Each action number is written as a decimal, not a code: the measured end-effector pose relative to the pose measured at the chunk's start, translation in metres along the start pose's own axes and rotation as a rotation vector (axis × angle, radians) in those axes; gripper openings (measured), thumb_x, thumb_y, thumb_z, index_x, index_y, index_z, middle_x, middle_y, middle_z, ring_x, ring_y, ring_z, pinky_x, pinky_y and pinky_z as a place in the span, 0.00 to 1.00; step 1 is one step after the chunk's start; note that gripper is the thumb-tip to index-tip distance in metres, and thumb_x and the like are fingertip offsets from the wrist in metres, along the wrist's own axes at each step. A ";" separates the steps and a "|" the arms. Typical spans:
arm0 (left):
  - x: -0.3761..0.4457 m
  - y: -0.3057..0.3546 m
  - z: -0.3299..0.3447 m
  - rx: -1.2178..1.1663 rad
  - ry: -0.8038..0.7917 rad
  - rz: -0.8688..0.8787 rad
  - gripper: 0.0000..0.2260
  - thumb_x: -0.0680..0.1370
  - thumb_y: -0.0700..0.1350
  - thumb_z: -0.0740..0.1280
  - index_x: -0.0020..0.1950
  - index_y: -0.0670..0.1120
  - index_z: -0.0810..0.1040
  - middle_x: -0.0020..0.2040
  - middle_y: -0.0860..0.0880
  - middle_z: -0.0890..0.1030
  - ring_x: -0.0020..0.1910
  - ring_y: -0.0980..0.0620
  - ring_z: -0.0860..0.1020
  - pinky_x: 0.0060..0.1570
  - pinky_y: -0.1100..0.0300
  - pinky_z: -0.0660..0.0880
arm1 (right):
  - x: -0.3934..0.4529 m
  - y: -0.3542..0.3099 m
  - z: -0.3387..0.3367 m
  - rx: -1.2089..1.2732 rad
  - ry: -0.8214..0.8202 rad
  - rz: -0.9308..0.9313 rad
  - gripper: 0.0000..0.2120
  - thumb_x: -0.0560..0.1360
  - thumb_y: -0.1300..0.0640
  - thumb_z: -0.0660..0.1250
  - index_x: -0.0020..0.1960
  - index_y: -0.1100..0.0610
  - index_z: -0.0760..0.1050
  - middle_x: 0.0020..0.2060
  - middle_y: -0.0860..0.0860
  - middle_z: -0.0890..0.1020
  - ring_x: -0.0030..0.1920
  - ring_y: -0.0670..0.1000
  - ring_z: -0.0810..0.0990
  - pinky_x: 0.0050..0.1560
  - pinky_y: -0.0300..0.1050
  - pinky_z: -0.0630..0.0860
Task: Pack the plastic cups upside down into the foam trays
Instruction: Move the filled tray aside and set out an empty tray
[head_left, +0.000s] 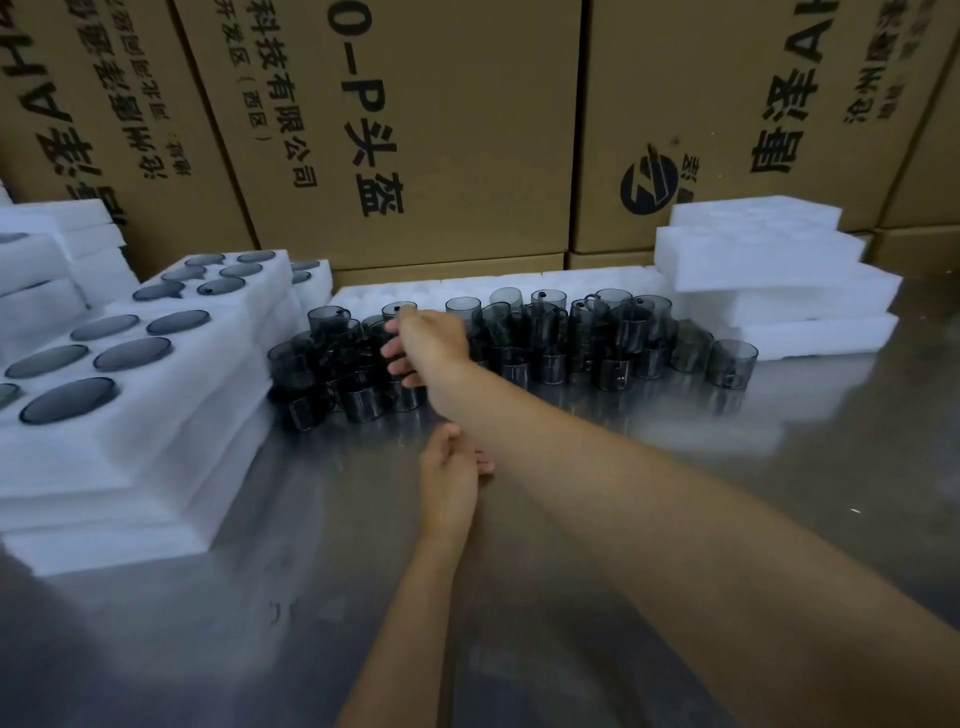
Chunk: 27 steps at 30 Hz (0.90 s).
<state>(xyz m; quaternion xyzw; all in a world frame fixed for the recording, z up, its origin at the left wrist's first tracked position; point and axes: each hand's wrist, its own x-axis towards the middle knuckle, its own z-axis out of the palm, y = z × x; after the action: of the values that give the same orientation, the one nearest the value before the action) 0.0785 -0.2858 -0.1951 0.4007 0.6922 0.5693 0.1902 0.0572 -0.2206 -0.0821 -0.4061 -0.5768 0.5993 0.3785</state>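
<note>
Several smoky grey plastic cups (550, 332) stand piled on the metal table (519, 597), some stacked two high. My right hand (426, 340) reaches across into the left part of the pile. Its fingers are spread leftward among the cups, and the index tip touches the rim of one upper cup (397, 310). My left hand (449, 475) hovers low over the table beneath my right forearm, loosely curled and holding nothing. On the left, a white foam tray (171, 415) tops a stack; upside-down cups fill its holes.
Another filled foam tray (270, 280) lies behind the left stack. A long foam tray (467, 288) lies behind the cup pile. Empty foam trays (769, 249) are stacked at the right. Tall cardboard boxes (467, 130) wall off the back of the table.
</note>
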 end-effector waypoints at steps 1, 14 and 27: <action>0.000 -0.001 0.006 0.039 -0.002 0.010 0.06 0.81 0.37 0.62 0.47 0.44 0.77 0.40 0.45 0.79 0.39 0.46 0.76 0.39 0.56 0.69 | 0.003 -0.001 -0.025 -0.015 0.055 -0.029 0.12 0.82 0.54 0.58 0.47 0.55 0.79 0.32 0.51 0.81 0.24 0.47 0.74 0.19 0.35 0.67; 0.018 0.009 0.097 0.976 -0.107 0.371 0.14 0.81 0.42 0.59 0.68 0.46 0.70 0.63 0.45 0.74 0.63 0.46 0.72 0.62 0.52 0.68 | 0.044 0.003 -0.313 -0.887 0.653 -0.293 0.17 0.79 0.58 0.60 0.67 0.58 0.71 0.66 0.56 0.71 0.63 0.59 0.72 0.48 0.48 0.69; 0.057 0.010 0.125 0.923 -0.105 0.359 0.11 0.80 0.48 0.56 0.59 0.45 0.71 0.50 0.46 0.79 0.48 0.45 0.79 0.54 0.51 0.72 | 0.101 -0.027 -0.369 -1.365 0.403 -0.009 0.34 0.78 0.59 0.66 0.79 0.47 0.56 0.72 0.59 0.61 0.51 0.62 0.75 0.45 0.52 0.72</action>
<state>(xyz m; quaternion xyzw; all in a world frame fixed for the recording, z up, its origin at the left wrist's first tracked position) 0.1374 -0.1625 -0.2091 0.5841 0.7816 0.2063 -0.0732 0.3583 0.0156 -0.0621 -0.6529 -0.7439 0.0158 0.1416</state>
